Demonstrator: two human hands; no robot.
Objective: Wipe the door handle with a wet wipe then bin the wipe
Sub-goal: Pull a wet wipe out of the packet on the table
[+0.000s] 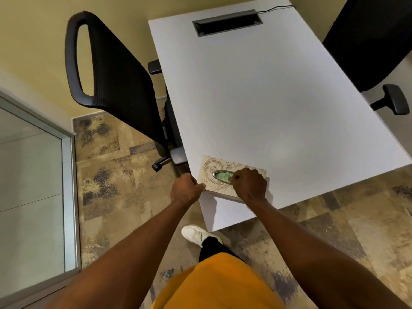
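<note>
A flat cream box of wipes (214,177) with a swirl pattern lies at the near left corner of the white table (267,97). Its oval opening shows a greenish wipe (223,175). My left hand (186,189) is closed against the box's left edge and holds it in place. My right hand (249,184) rests on top of the box, fingers pinched at the wipe in the opening. The door handle and a bin are out of view.
A black mesh office chair (116,79) stands left of the table, a second black chair (374,41) at the far right. A cable slot (227,25) is set in the table's far end. A glass door panel (31,179) with a metal frame runs along the left.
</note>
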